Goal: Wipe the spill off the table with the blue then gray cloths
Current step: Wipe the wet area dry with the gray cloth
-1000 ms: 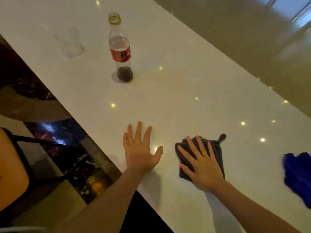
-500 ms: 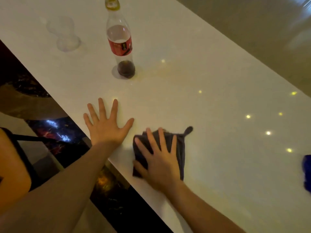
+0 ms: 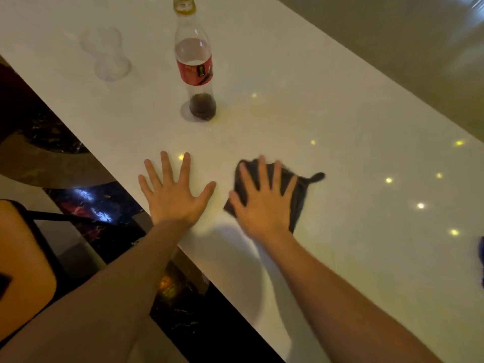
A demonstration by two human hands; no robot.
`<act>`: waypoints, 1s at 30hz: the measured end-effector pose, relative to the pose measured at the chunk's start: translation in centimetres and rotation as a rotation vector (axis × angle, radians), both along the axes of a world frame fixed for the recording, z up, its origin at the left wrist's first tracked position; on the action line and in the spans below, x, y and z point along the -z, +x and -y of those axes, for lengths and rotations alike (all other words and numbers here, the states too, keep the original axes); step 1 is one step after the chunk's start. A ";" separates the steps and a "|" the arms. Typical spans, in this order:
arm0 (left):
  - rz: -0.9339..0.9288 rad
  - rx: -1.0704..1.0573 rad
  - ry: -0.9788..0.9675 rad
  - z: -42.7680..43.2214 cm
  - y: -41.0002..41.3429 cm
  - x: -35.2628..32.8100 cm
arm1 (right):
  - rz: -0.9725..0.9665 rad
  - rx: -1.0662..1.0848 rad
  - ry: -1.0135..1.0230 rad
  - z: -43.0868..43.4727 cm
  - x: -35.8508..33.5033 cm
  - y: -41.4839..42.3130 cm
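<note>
A dark gray cloth [image 3: 296,184] lies on the white table [image 3: 353,121], and my right hand [image 3: 262,203] presses flat on it with fingers spread. A small loop sticks out at the cloth's far right corner. My left hand [image 3: 174,192] rests flat and bare on the table near its left edge, a short gap from the cloth. Only a sliver of the blue cloth [image 3: 481,260] shows at the right border. A faint yellowish smear [image 3: 262,111] is visible right of the bottle.
A nearly empty cola bottle [image 3: 195,72] with a red label stands uncapped beyond my hands. A clear glass [image 3: 108,55] stands to its left. The table's left edge runs diagonally; an orange seat [image 3: 23,263] and dark floor lie below it.
My right hand slid the gray cloth left toward the table edge and my left hand, then back to the right and farther onto the table. My left hand stayed flat.
</note>
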State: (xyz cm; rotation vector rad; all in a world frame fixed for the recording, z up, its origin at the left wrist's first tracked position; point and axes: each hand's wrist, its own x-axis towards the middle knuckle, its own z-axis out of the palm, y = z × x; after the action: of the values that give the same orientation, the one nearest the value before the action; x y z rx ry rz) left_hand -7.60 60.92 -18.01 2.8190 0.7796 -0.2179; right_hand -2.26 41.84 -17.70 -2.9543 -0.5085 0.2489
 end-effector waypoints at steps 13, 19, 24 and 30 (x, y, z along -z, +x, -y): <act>0.063 -0.075 -0.105 4.5 -1.5 -4.0 | -0.328 0.076 0.415 14.8 -5.5 -12.3; -0.151 -0.103 -0.338 17.4 -8.9 -6.4 | -0.476 0.625 0.307 13.0 -5.9 -14.3; -0.229 0.050 -0.349 21.9 -10.2 -5.9 | -0.582 0.709 0.574 13.0 -6.6 -14.8; -0.047 0.110 -0.837 30.1 -8.2 -7.1 | -0.559 1.072 1.260 23.2 -8.7 -16.0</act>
State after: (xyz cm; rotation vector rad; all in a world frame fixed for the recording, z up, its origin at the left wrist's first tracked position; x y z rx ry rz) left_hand -15.84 30.80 -10.86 2.0599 0.3969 -0.4952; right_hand -18.24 18.69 -9.00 -1.4718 0.7301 0.3808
